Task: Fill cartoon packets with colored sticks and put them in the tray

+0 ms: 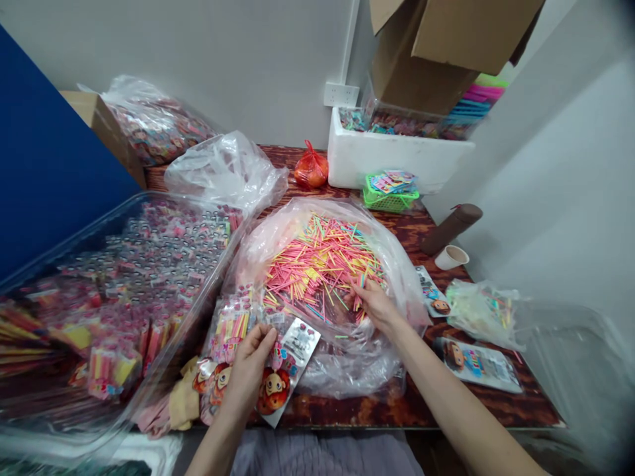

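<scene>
A large clear plastic bag (407, 264) lies spread open in front of me, filled with a heap of thin pink, yellow and green sticks (317, 258). At the heap's right side, my right hand (374, 303) is closed, with a few of the coloured sticks pinched between thumb and fingers. My left hand (252, 357) is closed at the left edge of a silver printed pouch (302, 347) with a cartoon face. Under and beside that hand lie filled stick packets (231, 330) and more printed pouches (211, 377), partly hidden.
A clear tub (225, 264) of filled packets stands left. Behind are a crumpled plastic bag (228, 168), a red bag (311, 168), a green basket (391, 200) and a white foam box (397, 155). At right stand a brown bottle (451, 228) and a paper cup (451, 258).
</scene>
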Tool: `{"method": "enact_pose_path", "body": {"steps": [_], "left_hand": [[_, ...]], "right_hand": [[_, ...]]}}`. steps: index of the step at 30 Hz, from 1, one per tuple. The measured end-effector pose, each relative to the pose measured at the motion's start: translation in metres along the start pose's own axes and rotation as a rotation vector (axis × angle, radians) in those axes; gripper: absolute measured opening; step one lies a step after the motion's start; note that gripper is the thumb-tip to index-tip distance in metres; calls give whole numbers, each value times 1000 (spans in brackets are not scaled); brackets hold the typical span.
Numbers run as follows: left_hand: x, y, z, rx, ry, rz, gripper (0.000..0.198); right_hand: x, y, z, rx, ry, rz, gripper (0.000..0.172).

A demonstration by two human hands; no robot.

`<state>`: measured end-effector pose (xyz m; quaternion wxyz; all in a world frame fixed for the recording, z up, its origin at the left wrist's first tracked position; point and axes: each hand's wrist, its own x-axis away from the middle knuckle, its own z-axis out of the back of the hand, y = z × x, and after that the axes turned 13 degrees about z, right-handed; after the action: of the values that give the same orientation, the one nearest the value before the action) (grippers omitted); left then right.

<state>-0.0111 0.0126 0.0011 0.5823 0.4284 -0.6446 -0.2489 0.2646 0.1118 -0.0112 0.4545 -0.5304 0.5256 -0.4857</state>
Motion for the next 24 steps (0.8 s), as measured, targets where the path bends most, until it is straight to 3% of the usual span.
{"method": "enact_pose_path", "body": {"steps": [5,12,18,24], "left_hand": [[0,1,-6,-88,-6,-24,38],[-6,7,-19,-147,123,-88,29],[-2,12,-18,-327,172,-185,25],[-1,11,-20,-246,147,-160,25]], "right_hand": [[19,-1,-2,-129,-53,1,31],[55,26,-25,213,-27,216,14],[60,28,-28,217,-29,229,12],[62,28,-29,259,-80,253,14]]}}
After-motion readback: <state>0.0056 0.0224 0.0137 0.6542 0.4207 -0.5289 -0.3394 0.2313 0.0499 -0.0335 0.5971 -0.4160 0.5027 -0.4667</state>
